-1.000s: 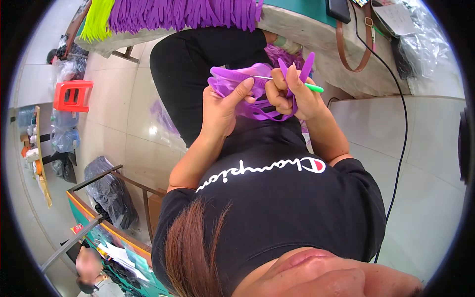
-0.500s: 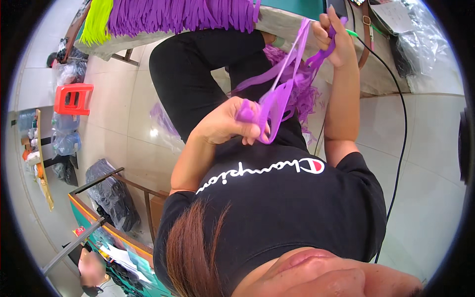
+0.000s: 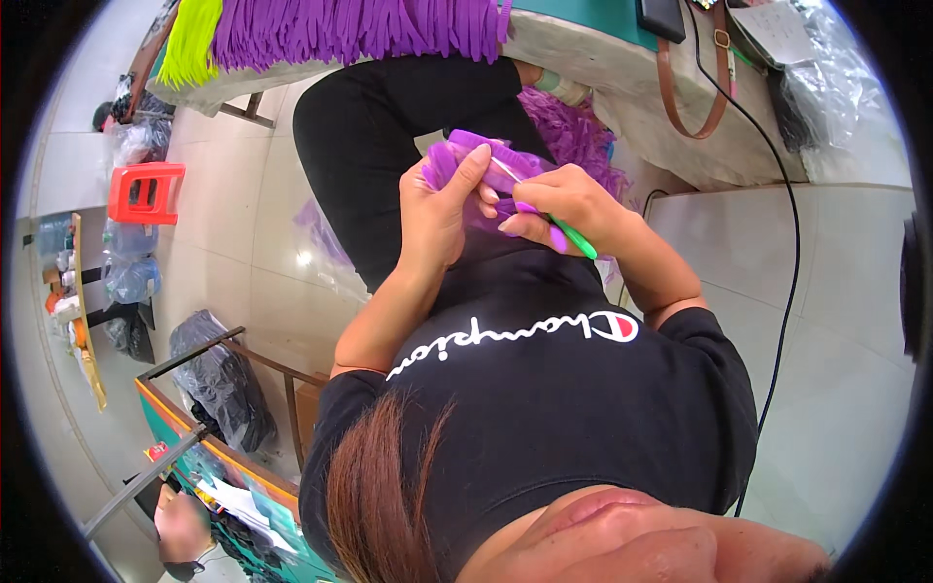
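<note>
One table (image 3: 575, 26), teal-topped, bearing a long row of purple strips (image 3: 360, 34). One loose heap of purple strips (image 3: 583, 141), below the table edge. Two hands, now close together above the lap; half a second ago they were well apart, purple strips stretched between them. Left hand (image 3: 434, 209): thumb and fingers pinching the purple piece (image 3: 442, 163), held over the thighs. Right hand (image 3: 583, 207): fingers closed round a green-handled tool (image 3: 575, 239), its thin shaft reaching the purple piece beside the left thumb; judged as work resumed there, though whether the tip pierces cannot be told.
</note>
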A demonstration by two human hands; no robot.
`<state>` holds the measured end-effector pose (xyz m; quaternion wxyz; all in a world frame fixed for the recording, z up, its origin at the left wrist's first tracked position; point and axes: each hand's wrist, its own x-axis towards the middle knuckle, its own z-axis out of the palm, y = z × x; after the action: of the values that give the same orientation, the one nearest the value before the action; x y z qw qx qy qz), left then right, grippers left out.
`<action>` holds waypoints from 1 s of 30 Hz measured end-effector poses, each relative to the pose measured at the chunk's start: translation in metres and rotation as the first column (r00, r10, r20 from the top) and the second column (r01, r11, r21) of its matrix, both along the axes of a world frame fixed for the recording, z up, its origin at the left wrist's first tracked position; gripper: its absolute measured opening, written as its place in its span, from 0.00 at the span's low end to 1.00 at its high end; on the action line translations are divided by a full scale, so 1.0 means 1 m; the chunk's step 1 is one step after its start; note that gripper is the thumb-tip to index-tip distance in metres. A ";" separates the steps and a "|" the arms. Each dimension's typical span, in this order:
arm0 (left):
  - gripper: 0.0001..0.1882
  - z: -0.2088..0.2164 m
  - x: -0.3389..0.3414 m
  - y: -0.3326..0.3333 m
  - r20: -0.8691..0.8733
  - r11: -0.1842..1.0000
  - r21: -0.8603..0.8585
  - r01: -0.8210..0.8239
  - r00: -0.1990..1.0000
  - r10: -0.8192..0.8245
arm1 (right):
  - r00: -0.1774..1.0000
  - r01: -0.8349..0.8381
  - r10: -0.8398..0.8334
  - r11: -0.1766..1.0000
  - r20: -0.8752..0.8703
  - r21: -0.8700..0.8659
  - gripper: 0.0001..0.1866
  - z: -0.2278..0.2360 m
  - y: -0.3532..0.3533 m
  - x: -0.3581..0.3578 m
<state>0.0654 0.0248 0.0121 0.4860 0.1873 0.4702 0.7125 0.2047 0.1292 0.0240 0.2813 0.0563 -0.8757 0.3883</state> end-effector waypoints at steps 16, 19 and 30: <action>0.08 0.000 0.008 -0.001 -0.361 0.993 -0.021 -0.119 0.927 0.104 | 0.947 0.157 -0.090 0.967 0.310 -0.199 0.13 0.004 -0.006 0.002; 0.08 -0.008 0.008 -0.004 -0.425 0.992 0.017 -0.125 0.897 0.120 | 0.898 0.128 0.001 0.956 0.441 -0.264 0.15 -0.004 0.008 0.004; 0.17 0.003 -0.001 -0.001 -0.111 0.990 0.055 0.130 0.986 -0.123 | 0.936 0.352 -0.322 0.868 0.143 -0.350 0.12 -0.014 0.016 -0.016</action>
<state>0.0644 0.0236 0.0154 0.4982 0.2696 0.4605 0.6834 0.1888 0.1449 0.0098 0.3153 -0.1670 -0.7936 0.4929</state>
